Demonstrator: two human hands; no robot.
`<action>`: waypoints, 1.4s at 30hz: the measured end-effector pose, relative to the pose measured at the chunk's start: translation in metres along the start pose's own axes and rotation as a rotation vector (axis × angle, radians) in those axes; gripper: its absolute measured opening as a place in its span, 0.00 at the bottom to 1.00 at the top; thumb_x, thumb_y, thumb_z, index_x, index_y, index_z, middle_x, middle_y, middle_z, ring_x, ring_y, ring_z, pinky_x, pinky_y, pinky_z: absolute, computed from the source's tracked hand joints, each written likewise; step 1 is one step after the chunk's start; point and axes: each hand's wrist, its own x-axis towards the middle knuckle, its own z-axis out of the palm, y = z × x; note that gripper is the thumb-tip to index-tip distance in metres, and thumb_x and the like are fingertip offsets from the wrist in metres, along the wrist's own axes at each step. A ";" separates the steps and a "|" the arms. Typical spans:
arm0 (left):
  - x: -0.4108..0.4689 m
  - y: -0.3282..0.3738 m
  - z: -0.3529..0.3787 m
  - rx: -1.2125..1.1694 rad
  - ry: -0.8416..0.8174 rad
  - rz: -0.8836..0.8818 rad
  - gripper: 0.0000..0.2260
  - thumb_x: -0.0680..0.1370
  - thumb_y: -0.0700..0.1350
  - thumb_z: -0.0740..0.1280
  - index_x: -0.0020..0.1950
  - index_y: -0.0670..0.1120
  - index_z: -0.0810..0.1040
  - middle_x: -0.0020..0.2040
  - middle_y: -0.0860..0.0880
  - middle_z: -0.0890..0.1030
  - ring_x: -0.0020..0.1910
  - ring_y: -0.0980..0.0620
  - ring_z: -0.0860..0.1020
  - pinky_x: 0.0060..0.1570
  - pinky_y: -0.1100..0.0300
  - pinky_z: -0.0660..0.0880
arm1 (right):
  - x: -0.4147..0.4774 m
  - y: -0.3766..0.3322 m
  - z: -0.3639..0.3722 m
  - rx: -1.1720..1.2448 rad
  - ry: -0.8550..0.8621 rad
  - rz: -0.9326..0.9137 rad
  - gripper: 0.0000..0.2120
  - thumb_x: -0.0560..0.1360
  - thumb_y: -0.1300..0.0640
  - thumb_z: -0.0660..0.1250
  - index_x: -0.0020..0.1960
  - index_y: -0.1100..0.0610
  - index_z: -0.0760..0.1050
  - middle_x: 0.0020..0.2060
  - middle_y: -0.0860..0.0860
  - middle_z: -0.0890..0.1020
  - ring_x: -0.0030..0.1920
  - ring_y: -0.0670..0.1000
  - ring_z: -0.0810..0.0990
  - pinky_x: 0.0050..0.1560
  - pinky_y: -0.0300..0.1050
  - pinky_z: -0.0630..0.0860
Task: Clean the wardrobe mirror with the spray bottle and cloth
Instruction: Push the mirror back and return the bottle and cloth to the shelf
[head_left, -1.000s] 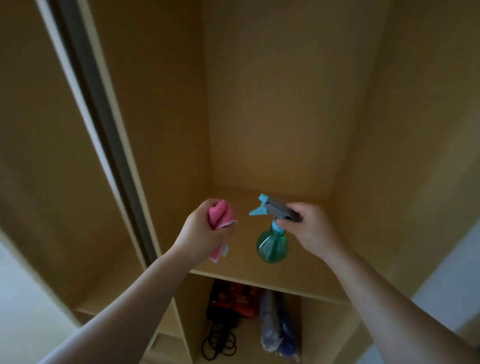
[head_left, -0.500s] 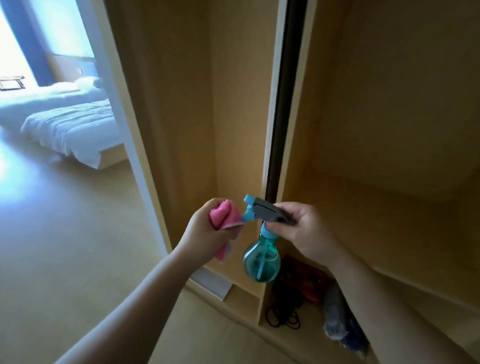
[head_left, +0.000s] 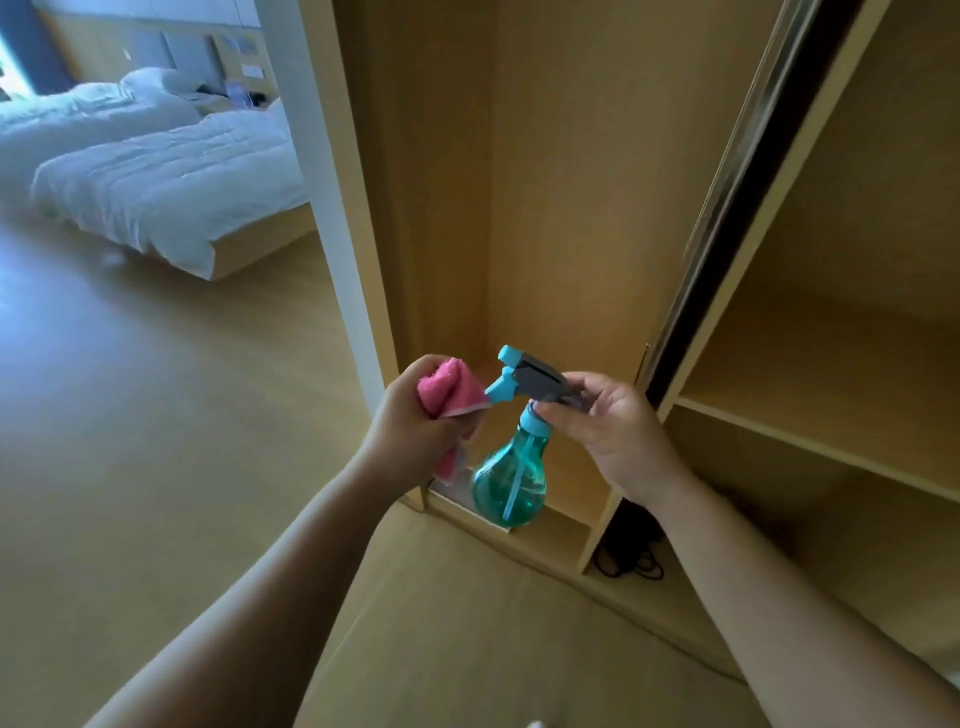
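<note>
Head view: a person stands before an open wardrobe (head_left: 571, 208) with both hands raised; a bed (head_left: 171, 182) shows beyond the left arm.
Left hand (head_left: 410, 426): fingers curl tight round a bunched pink cloth (head_left: 449, 389), its tail hanging below the fist.
Right hand (head_left: 613, 431): fingertips pinch the grey trigger head of the spray bottle (head_left: 509, 480). The green body hangs below the grip, and the nozzle sits just beside the cloth.
Change: within a second the gaze swings left, from the shelved compartment to the narrow bay and bedroom. Both holds are unchanged, and the nozzle is now nearer the cloth.
Mirror: not identifiable; only a sliding door's dark edge (head_left: 727, 218) shows above the right hand.
Meaning: the person is likely turning to find the mirror; no spraying has begun.
</note>
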 end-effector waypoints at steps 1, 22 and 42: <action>0.006 -0.007 -0.002 0.001 0.000 -0.007 0.12 0.72 0.37 0.73 0.48 0.52 0.75 0.45 0.44 0.80 0.41 0.48 0.81 0.36 0.59 0.79 | 0.007 0.009 0.002 0.003 0.017 0.009 0.09 0.73 0.65 0.71 0.53 0.59 0.79 0.46 0.55 0.84 0.49 0.50 0.82 0.51 0.39 0.79; 0.168 -0.172 -0.030 0.157 -0.358 -0.119 0.14 0.70 0.43 0.76 0.48 0.56 0.75 0.45 0.55 0.78 0.43 0.55 0.79 0.36 0.65 0.77 | 0.130 0.155 0.038 -0.265 0.279 0.111 0.11 0.69 0.68 0.75 0.47 0.55 0.83 0.44 0.59 0.85 0.42 0.46 0.80 0.47 0.41 0.77; 0.154 -0.577 0.054 0.113 -0.497 -0.333 0.13 0.73 0.39 0.74 0.50 0.53 0.75 0.42 0.43 0.80 0.30 0.39 0.82 0.26 0.37 0.76 | 0.096 0.594 0.005 -0.423 0.553 0.469 0.11 0.70 0.66 0.74 0.50 0.55 0.82 0.44 0.54 0.85 0.45 0.52 0.81 0.48 0.40 0.76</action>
